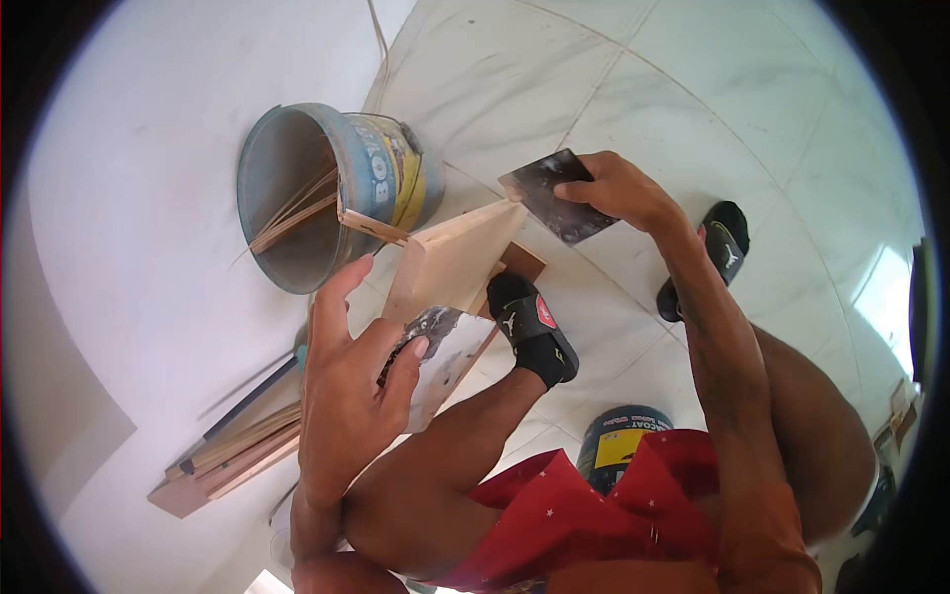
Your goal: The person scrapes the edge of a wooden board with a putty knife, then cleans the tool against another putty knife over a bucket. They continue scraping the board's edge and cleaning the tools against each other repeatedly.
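My left hand [344, 421] is closed on a flat plate [450, 361] smeared with white, putty-like paste and dark patches, its thumb on top and one finger stretched out. In my right hand [618, 193] is a thin, dark rectangular scraper blade [562, 203], pinched with the thumb on its face. One corner of the blade is right at the end of a pale wooden board [450, 255], which stands tilted between my hands. The plate overlaps the board's lower part in this view. A foot in a black slide sandal [524, 317] is beside the board.
A blue-grey bucket [297, 119] lies tilted by the white wall, with thin wooden strips [297, 213] inside. More wooden strips [247, 445] are at lower left. A paint tub [618, 445] stands between my legs. Another sandal [727, 238] is on the tiled floor [722, 109].
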The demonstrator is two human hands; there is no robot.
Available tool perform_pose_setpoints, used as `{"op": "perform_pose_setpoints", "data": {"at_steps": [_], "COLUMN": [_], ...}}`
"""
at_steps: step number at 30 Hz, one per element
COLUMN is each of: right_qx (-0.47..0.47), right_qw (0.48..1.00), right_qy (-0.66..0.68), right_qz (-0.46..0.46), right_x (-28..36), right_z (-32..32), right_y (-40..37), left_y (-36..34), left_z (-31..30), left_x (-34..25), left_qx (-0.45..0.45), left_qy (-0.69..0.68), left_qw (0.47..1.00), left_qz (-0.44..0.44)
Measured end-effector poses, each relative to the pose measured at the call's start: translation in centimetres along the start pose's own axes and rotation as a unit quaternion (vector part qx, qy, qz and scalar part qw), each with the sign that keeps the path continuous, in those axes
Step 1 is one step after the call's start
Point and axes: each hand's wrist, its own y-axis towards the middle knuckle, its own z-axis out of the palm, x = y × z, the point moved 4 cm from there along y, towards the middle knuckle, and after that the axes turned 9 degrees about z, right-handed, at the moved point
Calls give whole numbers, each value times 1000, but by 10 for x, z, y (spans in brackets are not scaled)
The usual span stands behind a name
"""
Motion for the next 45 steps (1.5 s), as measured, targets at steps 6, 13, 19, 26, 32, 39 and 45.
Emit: {"op": "perform_pose_setpoints", "data": {"at_steps": [6,13,19,26,32,39,45], "right_qx": [6,-7,5,2,-1,-39,-45], "right_qw": [999,996,998,997,996,998,998], "right_qy": [30,81,60,-54,-59,-39,30], "right_qz": [-27,-28,-35,-59,-61,-41,-44], "right_x": [-3,-6,-11,3,15,21,-3], "right_z": [-1,-20,-30,-12,2,0,-2], "right_y": [0,-1,5,12,11,-8,-6], "left_y": [0,-7,7,-2,5,-13,-7], "left_z": [-13,26,116,121,34,-112,-40], "left_x": [-21,-30,7,18,13,86,236], "left_qx": [7,84,77,-65,-194,-384,-353], "left_qy": [22,-153,-261,-419,-416,-239,-484], "left_qw": [999,983,962,900,885,890,778], "left_qz": [-23,-52,20,103,71,-48,-186]}}
